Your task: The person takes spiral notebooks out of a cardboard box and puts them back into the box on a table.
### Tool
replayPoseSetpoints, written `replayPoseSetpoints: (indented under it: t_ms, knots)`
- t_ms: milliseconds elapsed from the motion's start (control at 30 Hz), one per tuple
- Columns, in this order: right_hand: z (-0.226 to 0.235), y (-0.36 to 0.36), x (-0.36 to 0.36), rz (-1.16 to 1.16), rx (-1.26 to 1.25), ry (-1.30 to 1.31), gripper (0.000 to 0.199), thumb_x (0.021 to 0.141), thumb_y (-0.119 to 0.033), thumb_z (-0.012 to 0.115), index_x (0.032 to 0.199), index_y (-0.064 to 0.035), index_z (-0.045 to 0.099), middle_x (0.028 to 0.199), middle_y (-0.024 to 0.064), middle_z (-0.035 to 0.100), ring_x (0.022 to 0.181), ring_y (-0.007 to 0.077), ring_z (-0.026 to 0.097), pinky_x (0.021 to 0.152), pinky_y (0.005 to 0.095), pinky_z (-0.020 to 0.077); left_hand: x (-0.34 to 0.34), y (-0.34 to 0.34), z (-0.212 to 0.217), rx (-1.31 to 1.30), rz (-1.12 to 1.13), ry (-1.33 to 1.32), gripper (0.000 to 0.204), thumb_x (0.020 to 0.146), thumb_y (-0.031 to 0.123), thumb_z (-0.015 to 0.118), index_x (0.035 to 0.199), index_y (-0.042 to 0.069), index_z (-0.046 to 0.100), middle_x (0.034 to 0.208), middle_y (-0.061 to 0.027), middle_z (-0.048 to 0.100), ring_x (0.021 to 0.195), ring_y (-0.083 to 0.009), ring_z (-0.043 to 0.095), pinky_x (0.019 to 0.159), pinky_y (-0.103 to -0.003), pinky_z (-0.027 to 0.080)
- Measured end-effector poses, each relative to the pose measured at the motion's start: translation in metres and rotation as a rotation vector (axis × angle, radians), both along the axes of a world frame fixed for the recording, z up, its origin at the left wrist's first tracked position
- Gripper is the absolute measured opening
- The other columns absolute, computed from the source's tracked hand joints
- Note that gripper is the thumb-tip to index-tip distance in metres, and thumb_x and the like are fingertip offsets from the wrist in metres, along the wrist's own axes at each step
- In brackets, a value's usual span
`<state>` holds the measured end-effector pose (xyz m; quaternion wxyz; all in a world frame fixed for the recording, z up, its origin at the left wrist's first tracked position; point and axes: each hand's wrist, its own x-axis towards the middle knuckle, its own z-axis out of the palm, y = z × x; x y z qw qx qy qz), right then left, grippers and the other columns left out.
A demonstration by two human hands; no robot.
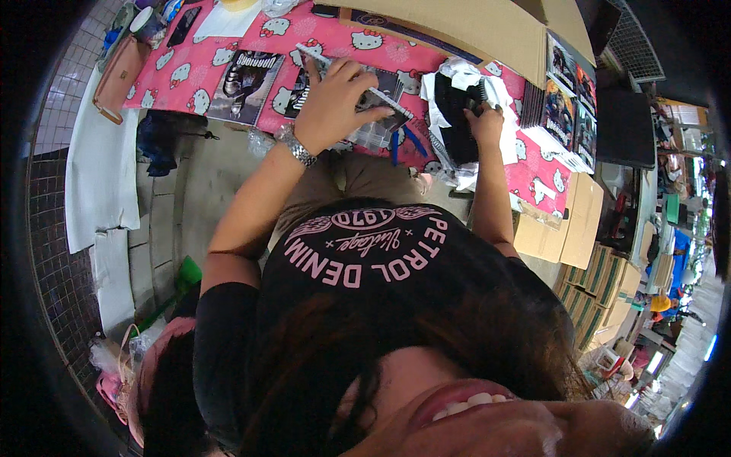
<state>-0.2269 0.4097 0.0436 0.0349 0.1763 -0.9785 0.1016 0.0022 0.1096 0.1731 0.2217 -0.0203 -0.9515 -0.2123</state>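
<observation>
My left hand (339,99), with a metal watch (295,145) on its wrist, grips a dark-covered notebook (388,118) from above, thumb and fingers apart across it. A white, toothed-looking binding strip runs along the notebook's edge; much of its cover is hidden under my hand. At the right, my right hand (485,123) reaches into a pile of black binding combs (454,110) on crumpled white paper (506,95). Its fingers close on the black pieces, though how many they hold is hidden. Blue-handled pliers (413,142) lie at the table edge between my hands.
A pink patterned cloth (396,49) covers the table. One loose notebook cover (245,85) lies left; stacked covers (562,114) stand right. A large open carton (457,30) borders the far side. A pink pouch (122,80) and phone (184,26) sit far left.
</observation>
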Motion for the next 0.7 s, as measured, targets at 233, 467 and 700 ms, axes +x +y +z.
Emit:
replayPoseSetpoints:
  t_ms: [233,467,700]
  knots:
    - [0.143,-0.085,0.094,0.885,-1.223,-1.159,0.049,0.069,-0.021,0.060,0.111,0.0032,0.066,0.108,0.0149,0.068,0.103,0.0210,0.060,0.094,0.0308,0.0427,-0.003,-0.004,0.000,-0.074,-0.023,0.023,0.048,0.069,0.048,0.075,0.096,0.010,0.065,0.104,-0.0028,0.057,0.111,-0.0239,0.049,0.104,-0.066,0.021]
    - [0.152,-0.099,0.082,0.770,-0.682,-0.983,0.068,0.067,-0.043,0.058,0.112,0.0081,0.064,0.112,0.0192,0.065,0.103,0.0248,0.062,0.093,0.0328,0.0450,0.000,-0.007,-0.004,-0.074,-0.015,0.017,0.048,0.068,0.050,0.076,0.095,0.012,0.065,0.106,-0.0019,0.057,0.115,-0.0232,0.048,0.104,-0.069,0.019]
    - [0.125,-0.094,0.050,0.805,-0.723,-0.733,0.045,0.074,-0.032,0.070,0.105,0.0009,0.067,0.101,0.0167,0.068,0.098,0.0259,0.064,0.086,0.0358,0.0485,-0.005,-0.012,-0.002,-0.046,-0.064,0.058,0.048,0.069,0.051,0.075,0.096,0.012,0.065,0.103,-0.0018,0.056,0.114,-0.0239,0.048,0.103,-0.071,0.018]
